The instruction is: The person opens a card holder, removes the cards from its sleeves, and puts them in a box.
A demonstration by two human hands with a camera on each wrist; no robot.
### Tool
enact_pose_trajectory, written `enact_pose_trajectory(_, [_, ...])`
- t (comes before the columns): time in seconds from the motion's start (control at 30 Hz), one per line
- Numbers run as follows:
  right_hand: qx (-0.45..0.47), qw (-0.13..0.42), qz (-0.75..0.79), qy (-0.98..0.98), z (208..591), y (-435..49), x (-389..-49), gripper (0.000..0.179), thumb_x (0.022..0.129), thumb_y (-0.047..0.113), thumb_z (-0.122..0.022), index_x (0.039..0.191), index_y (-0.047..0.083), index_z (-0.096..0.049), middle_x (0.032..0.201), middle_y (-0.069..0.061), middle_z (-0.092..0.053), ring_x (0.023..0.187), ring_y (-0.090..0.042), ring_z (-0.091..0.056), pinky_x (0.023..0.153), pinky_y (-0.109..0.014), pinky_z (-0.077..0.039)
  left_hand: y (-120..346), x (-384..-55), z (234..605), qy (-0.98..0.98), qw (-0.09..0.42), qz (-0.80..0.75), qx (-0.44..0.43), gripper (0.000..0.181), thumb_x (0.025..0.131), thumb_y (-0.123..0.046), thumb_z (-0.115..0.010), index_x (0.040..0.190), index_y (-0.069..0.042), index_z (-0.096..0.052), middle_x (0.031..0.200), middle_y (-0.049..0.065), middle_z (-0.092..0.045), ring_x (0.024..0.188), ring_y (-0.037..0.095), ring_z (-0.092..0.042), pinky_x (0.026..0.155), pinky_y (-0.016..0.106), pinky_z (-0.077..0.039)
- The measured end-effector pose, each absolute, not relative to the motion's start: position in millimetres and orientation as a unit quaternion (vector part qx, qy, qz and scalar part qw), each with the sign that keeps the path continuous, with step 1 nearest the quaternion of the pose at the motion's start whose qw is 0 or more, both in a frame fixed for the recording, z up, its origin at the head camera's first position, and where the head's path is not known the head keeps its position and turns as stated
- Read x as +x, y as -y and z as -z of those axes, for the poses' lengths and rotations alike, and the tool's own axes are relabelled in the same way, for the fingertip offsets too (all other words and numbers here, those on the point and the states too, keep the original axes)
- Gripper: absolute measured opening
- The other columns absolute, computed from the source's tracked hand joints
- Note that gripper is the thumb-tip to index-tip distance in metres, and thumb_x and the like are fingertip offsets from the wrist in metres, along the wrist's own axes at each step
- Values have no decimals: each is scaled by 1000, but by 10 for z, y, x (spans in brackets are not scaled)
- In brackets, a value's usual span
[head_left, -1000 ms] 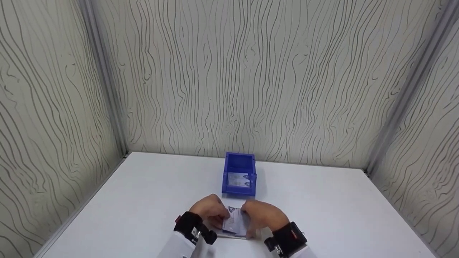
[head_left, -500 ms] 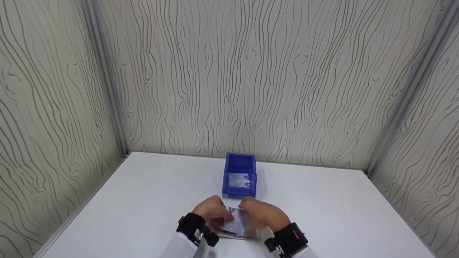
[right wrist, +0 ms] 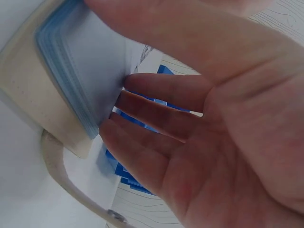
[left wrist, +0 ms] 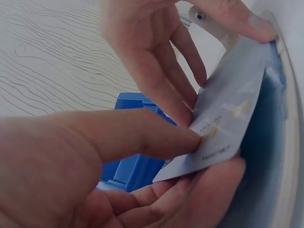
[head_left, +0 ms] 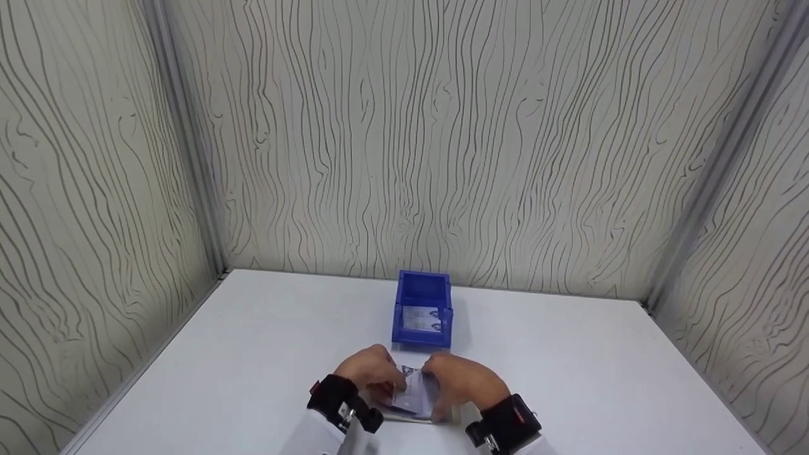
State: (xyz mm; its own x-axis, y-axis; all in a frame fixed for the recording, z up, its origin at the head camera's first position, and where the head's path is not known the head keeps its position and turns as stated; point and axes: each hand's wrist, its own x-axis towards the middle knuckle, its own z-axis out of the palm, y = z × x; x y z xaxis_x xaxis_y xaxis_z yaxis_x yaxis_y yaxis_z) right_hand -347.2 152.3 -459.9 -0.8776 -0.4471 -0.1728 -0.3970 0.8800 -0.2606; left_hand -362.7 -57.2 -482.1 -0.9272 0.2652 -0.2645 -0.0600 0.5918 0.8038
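Observation:
A pale grey card (left wrist: 213, 142) with small print is pinched between the thumb and fingers of my left hand (head_left: 370, 368). In the left wrist view it slants against a clear bluish sleeve of a card holder (right wrist: 38, 90), which has a cream cover and many stacked sleeves. Across from it, my right hand (head_left: 468, 379) grips the sleeves, thumb at one edge and fingertips (right wrist: 107, 130) at the opposite edge. The holder lies on the table in front of me, mostly covered by both hands in the head view. A cream strap (right wrist: 59, 173) with a metal snap (right wrist: 116, 216) hangs off the cover.
Just beyond my hands, a blue bin (head_left: 422, 339) stands on the white table (head_left: 284, 335). Cards (head_left: 421, 318) with printed marks lie inside its front part. Wood-grain patterned panels (head_left: 404, 139) enclose the back and both sides.
My left thumb slides a little right over the card, then back left. The right hand shifts only slightly at the holder. The blue bin stays in place.

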Motion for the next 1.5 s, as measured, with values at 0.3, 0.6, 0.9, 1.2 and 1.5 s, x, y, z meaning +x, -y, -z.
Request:
enact_pose_trajectory(0.3, [-214, 109, 133, -962, 4607, -1546, -3467, 68, 64, 25, -105, 122, 3, -76, 101, 1, -67, 86, -11, -56, 81, -35, -57, 665, -3660, 4771, -870, 194, -450, 60, 19, 77, -7, -80, 92, -2, -72, 79, 10, -77, 60, 14, -69, 58, 23, -60])
enact_pose_trajectory(0.6, [-209, 116, 123, -963, 4630, -1550, -3491, 73, 65, 29, -104, 127, 5, -75, 104, 2, -66, 89, -11, -57, 86, -36, -58, 814, -3684, 4746, -871, 165, -457, 64, 21, 78, -7, -78, 99, -1, -77, 83, 6, -74, 73, 17, -71, 69, 29, -63])
enact_pose_trajectory(0.9, [-202, 118, 132, -963, 4611, -1554, -3475, 74, 65, 25, -104, 130, 4, -74, 106, -1, -66, 92, -14, -58, 90, -40, -59, 880, -3700, 4701, -860, 147, -485, 63, 38, 79, -3, -80, 115, 6, -76, 98, 12, -78, 83, 22, -72, 78, 41, -69])
enact_pose_trajectory(1.2, [-201, 117, 133, -964, 4593, -1552, -3468, 74, 65, 25, -104, 128, 4, -74, 104, 0, -66, 91, -14, -58, 88, -40, -59, 874, -3675, 4527, -883, 102, -452, 82, 34, 80, -6, -81, 113, 4, -80, 104, 10, -79, 84, 19, -70, 71, 37, -66])
enact_pose_trajectory(1.5, [-216, 110, 124, -962, 4607, -1553, -3477, 66, 64, 27, -104, 120, 4, -76, 97, 3, -64, 85, -11, -55, 79, -32, -55, 705, -3769, 4112, -909, -17, -381, 171, 18, 86, 4, -68, 92, 1, -84, 84, 7, -77, 71, 13, -60, 62, 26, -51])
